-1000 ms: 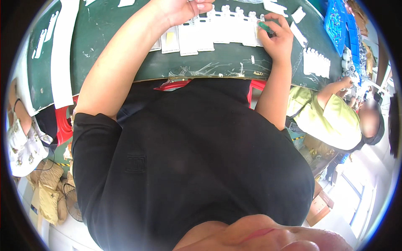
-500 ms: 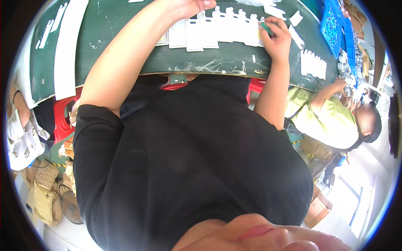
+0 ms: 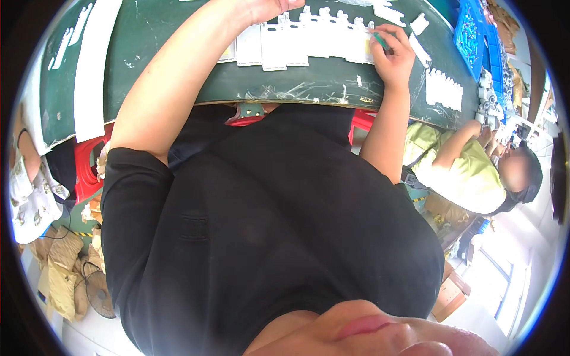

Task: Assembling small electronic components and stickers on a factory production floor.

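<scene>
A row of white plastic panels [image 3: 329, 41] with upright clips along the far edge lies side by side on the green table. At the top edge, partly cut off, my left hand [image 3: 268, 8] is over the far side of the left panels. Its visible fingers are curled together; what they pinch, if anything, is out of sight. My right hand [image 3: 395, 58] rests at the row's right end, fingers closed round a slim green stick-like thing [image 3: 380, 40]. The thing's tip points toward the last panel's clip.
On the green table [image 3: 148, 53] lie a long white strip [image 3: 95, 71] at left and another clipped white panel group [image 3: 444, 90] at right. Blue trays [image 3: 469, 41] of small parts stand at far right. A co-worker in a yellow-green top [image 3: 460, 169] sits at right, another person at far left.
Both hands stay almost in place, with the right one still on the green thing. The co-worker at right has shifted their arms a little. The view has moved slightly.
</scene>
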A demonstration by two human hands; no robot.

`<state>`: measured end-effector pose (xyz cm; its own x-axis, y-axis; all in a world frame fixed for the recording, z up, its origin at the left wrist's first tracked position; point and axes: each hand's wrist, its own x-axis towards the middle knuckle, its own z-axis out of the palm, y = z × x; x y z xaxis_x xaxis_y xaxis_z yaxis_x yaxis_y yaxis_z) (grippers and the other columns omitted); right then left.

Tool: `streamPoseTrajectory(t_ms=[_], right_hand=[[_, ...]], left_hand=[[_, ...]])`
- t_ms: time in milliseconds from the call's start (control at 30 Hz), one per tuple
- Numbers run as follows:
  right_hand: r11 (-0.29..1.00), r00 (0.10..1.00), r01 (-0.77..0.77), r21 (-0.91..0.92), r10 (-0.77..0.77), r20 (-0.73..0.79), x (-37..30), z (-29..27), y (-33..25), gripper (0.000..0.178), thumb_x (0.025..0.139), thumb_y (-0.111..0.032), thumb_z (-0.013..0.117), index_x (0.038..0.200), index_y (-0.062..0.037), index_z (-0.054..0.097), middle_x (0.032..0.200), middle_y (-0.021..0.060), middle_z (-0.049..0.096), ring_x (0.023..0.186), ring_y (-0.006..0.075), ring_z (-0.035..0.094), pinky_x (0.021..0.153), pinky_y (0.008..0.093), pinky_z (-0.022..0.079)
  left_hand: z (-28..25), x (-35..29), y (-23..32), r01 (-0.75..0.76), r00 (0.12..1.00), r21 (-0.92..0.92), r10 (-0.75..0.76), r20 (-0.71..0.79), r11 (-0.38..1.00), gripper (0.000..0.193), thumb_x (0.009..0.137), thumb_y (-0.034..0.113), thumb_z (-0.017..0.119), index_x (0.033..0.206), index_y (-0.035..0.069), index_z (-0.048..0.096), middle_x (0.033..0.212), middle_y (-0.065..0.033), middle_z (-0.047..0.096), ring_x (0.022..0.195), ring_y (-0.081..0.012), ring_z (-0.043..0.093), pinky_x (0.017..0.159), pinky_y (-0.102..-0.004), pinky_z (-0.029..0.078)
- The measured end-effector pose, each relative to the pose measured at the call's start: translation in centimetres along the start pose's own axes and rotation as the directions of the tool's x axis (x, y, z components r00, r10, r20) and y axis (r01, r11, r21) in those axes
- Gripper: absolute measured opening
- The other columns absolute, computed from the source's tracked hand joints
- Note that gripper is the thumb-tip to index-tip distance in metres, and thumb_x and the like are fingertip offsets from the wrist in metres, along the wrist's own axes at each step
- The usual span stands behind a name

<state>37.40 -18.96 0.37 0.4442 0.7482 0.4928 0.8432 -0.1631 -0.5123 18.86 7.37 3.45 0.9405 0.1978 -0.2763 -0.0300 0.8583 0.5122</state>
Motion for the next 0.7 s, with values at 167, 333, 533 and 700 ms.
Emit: streamPoseTrajectory(t_ms=[167, 333, 533, 700], right_hand=[[0.995, 0.980, 0.096, -0.009, -0.096, -0.173, 0.2, 0.4, 1.5, 0.014, 0.078, -0.001, 0.073, 0.090, -0.0049, 0.079, 0.096, 0.0004, 0.071, 0.062, 0.0075, 0.059, 0.049, 0.0229, 0.042], [0.998, 0.994, 0.052, -0.035, -0.055, -0.091, -0.1, 0.1, 0.5, 0.014, 0.077, -0.003, 0.073, 0.090, -0.0051, 0.079, 0.098, 0.0010, 0.072, 0.067, 0.0103, 0.063, 0.053, 0.0241, 0.046], [0.980, 0.985, 0.158, -0.124, -0.166, -0.055, -0.1, 0.2, 0.4, 0.014, 0.081, 0.000, 0.072, 0.092, -0.0026, 0.079, 0.101, 0.0027, 0.072, 0.074, 0.0115, 0.065, 0.058, 0.0236, 0.048], [0.981, 0.989, 0.141, -0.131, -0.146, -0.034, 0.0, 0.3, 0.1, 0.014, 0.080, -0.001, 0.072, 0.091, -0.0028, 0.079, 0.101, 0.0020, 0.072, 0.074, 0.0122, 0.065, 0.059, 0.0239, 0.048]], left_hand=[[-0.1, 0.0, 0.0, -0.010, 1.000, 0.013, 0.010, 0.001, 1.000, 0.016, 0.094, 0.020, 0.053, 0.082, 0.009, 0.055, 0.061, 0.0029, 0.042, 0.050, -0.0110, 0.037, 0.049, -0.0279, 0.034], [-0.2, 0.1, 0.0, -0.009, 1.000, 0.028, 0.008, 0.006, 1.000, 0.015, 0.094, 0.020, 0.053, 0.084, 0.009, 0.055, 0.061, 0.0030, 0.042, 0.050, -0.0109, 0.037, 0.049, -0.0277, 0.034], [-0.1, 0.1, 0.0, 0.013, 1.000, 0.000, -0.013, 0.017, 1.000, 0.015, 0.094, 0.019, 0.053, 0.084, 0.008, 0.055, 0.061, 0.0031, 0.042, 0.050, -0.0107, 0.037, 0.049, -0.0277, 0.034], [-0.1, -0.1, -0.1, 0.011, 1.000, 0.010, -0.011, 0.024, 1.000, 0.016, 0.094, 0.019, 0.053, 0.083, 0.008, 0.056, 0.061, 0.0028, 0.043, 0.050, -0.0107, 0.038, 0.049, -0.0276, 0.035]])
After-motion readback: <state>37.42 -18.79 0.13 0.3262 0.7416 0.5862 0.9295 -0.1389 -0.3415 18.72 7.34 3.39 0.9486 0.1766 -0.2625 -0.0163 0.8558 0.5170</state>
